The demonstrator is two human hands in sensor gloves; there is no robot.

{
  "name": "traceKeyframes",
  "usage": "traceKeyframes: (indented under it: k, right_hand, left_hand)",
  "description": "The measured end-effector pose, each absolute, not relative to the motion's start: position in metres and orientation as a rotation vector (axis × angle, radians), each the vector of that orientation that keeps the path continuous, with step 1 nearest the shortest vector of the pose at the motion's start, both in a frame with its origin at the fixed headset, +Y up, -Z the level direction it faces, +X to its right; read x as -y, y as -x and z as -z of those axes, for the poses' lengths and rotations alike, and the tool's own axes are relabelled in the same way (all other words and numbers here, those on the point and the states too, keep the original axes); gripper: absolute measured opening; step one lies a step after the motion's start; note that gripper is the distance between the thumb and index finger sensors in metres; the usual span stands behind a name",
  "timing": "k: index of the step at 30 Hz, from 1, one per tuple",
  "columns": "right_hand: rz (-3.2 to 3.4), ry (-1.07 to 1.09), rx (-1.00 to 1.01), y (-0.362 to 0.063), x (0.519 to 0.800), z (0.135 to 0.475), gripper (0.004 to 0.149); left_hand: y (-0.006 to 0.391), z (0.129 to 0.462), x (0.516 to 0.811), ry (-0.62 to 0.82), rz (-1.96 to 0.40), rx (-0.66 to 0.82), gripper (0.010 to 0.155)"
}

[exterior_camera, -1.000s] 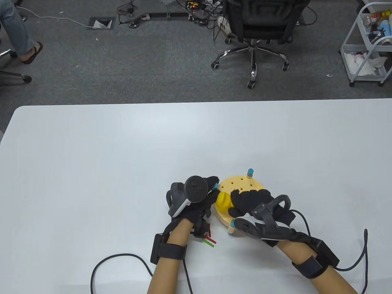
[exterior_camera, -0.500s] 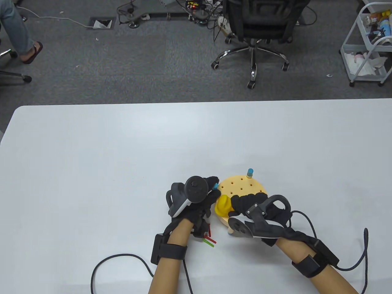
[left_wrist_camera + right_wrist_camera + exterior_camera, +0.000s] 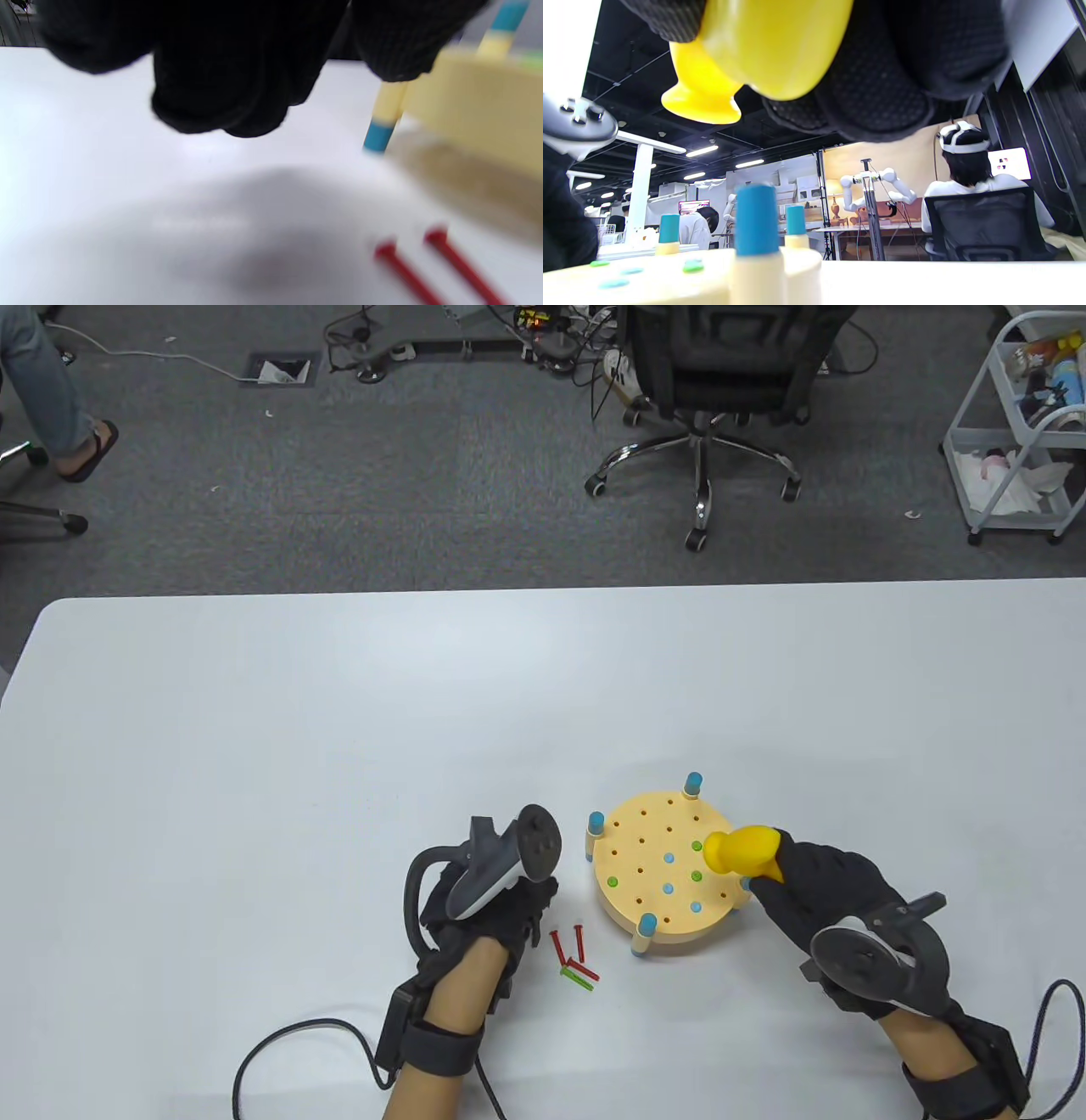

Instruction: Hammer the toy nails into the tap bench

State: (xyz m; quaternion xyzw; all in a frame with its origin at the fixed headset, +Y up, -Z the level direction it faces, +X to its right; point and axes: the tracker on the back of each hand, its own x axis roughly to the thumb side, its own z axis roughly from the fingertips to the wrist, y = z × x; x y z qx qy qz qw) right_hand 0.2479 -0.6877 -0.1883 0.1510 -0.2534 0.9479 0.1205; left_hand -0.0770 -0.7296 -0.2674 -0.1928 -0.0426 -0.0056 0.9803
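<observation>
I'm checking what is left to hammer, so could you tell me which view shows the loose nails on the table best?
The table view: the loose nails lie whole between the left hand and the bench. The left wrist view shows two, blurred; the right wrist view shows none.

hammer (image 3: 742, 849) yellow | bench (image 3: 632, 912) tan (blue-capped legs) | loose nails (image 3: 570, 952) red, green

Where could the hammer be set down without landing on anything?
Bare table stretches from the far edge to the tap bench and both outer sides. Crowded: between left hand and bench lie loose nails; right hand with hammer fills the bench's right.
</observation>
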Motion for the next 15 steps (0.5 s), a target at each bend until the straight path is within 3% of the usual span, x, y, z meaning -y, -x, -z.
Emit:
traceKeyframes:
  k: [5,15]
  right_hand:
    - [-2.718,-0.363,0.671,-0.266,0.689,0.191,0.066]
    - [-2.744,-0.368,0.644,-0.264,0.693,0.194,0.066]
  left_hand:
    - [0.044,0.261,0.759,0.457,0.141,0.056,0.06]
    - [0.035,0.251,0.762,0.376,0.215,-0.082,0.057]
